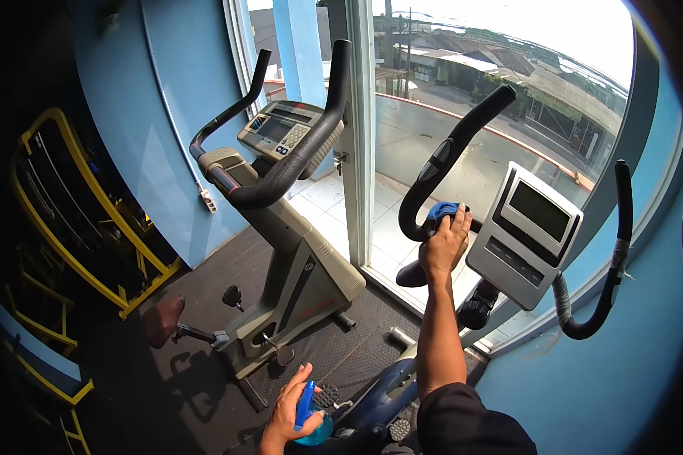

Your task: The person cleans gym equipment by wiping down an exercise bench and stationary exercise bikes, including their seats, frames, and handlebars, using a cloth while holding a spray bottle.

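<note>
A blue cloth [445, 210] is pressed by my right hand [442, 244] against the lower bend of a black handlebar [463, 136] on the nearer exercise bike. To the right of that hand is the bike's grey console [525, 233] with a dark screen. Low in the view, my left hand [293, 409] is wrapped round a spray bottle [316, 431] with a blue trigger head and bluish liquid. The bottle is held over the bike's lower body, near the pedals.
Another exercise bike [292, 280] stands to the left on the dark mat floor [205, 364]. Yellow-framed equipment [91, 265] is at the far left. Behind are a glass door and windows, with a blue wall [508, 394] at right.
</note>
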Tool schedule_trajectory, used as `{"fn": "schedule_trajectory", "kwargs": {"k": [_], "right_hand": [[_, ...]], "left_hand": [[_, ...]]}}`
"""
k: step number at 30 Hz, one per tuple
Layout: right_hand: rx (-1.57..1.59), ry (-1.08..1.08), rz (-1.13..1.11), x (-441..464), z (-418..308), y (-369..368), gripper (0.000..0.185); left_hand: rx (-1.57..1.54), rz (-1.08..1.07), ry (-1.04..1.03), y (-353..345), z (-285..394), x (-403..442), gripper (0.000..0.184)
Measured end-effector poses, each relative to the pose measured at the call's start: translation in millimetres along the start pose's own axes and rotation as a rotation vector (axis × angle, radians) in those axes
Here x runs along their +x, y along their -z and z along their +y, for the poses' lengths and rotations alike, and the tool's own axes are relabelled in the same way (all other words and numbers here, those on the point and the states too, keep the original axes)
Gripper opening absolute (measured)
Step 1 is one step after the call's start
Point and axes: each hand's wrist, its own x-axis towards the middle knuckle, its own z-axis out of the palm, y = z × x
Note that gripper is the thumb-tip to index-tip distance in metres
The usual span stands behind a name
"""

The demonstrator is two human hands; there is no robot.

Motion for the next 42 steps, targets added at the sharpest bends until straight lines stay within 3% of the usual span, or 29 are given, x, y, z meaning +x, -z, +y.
{"fn": "schedule_trajectory", "kwargs": {"k": [1,2,3,5,6,8,10,11,13,14,17,18,19,20,21,24,26,27,28,30,32,33,34,35,36,37,38,41,42], "right_hand": [[0.033,0.115,0.008,-12,-6,3,0.046],[0.178,0.16,-0.088,-27,-8,-1,0.061],[0.395,0.237,0.057,-42,-3,-30,0.076],[0.705,0.039,-0.055,-49,-31,3,0.084],[0.653,0.078,-0.01,-44,-34,-3,0.081],[1.093,-0.24,-0.275,-17,-59,14,0.072],[1.223,-0.645,-0.359,31,-89,64,0.06],[1.419,-0.725,-0.422,56,-89,76,0.056],[1.638,-0.385,-0.091,80,-83,102,0.054],[1.699,-0.293,-0.109,83,-79,121,0.053],[2.039,-0.375,-0.383,28,-67,139,0.064],[1.982,-0.401,-0.35,-3,-67,145,0.05],[2.037,-0.446,-0.337,-35,-66,144,0.051],[2.023,-0.446,-0.435,-62,-56,140,0.049],[1.971,-0.467,-0.482,-84,-49,141,0.048],[1.744,-0.318,-0.737,-105,-32,168,0.049],[1.686,0.008,-0.767,-110,-6,167,0.037],[1.352,0.237,-0.73,-99,3,184,0.037],[1.105,0.6,-0.726,-75,10,199,0.039],[0.747,0.695,-0.397,-60,19,214,0.038],[0.582,0.586,-0.142,-60,27,215,0.037],[0.814,0.288,-0.193,-65,9,227,0.035],[0.574,0.121,-0.298,-68,12,224,0.034],[0.64,0.304,-0.157,-70,18,212,0.039],[0.705,0.49,-0.013,-70,24,199,0.044],[1.247,0.208,-0.3,-73,16,207,0.045],[1.789,-0.215,-0.42,-76,8,215,0.052],[1.831,-0.184,-0.434,-79,7,206,0.065],[1.986,-0.266,-0.502,-88,12,197,0.07]], "left_hand": [[-0.023,-0.015,0.013,0,1,2,0.045],[-0.052,-0.032,0.017,-3,3,7,0.045],[-0.059,-0.047,-0.016,-6,7,14,0.044],[-0.062,-0.079,-0.073,-15,15,31,0.043],[-0.05,-0.094,-0.116,-19,19,41,0.043],[-0.034,-0.082,-0.168,-26,31,59,0.043],[-0.052,-0.078,-0.184,-27,53,78,0.044],[-0.045,-0.055,-0.22,-27,63,86,0.044],[-0.093,-0.042,-0.186,-24,81,97,0.045],[-0.059,-0.029,-0.215,-22,88,105,0.047],[-0.025,-0.045,-0.281,-12,109,126,0.048],[-0.07,-0.067,-0.276,-9,121,130,0.048],[-0.036,-0.087,-0.322,-9,122,134,0.048],[-0.002,-0.109,-0.369,-8,123,138,0.048],[-0.159,-0.21,-0.266,-5,137,138,0.047],[-0.359,-0.303,-0.248,-15,135,131,0.057],[-0.202,-0.332,-0.259,-17,136,119,0.063],[-0.134,-0.328,-0.252,-17,133,112,0.061],[-0.07,-0.323,-0.245,-17,130,104,0.059],[0.036,-0.206,-0.337,-16,140,83,0.052],[0.177,0.033,-0.503,-21,146,60,0.044],[0.236,0.05,-0.572,-23,150,47,0.042],[0.297,0.065,-0.641,-28,151,34,0.04],[0.08,-0.004,-0.549,-42,142,16,0.038],[0.348,-0.022,-0.708,-34,145,9,0.038],[0.378,-0.088,-0.678,-30,130,0,0.038],[0.309,-0.075,-0.662,-32,122,-4,0.039],[0.196,-0.105,-0.518,-29,112,-16,0.043],[0.156,-0.107,-0.468,-29,109,-18,0.043]]}}
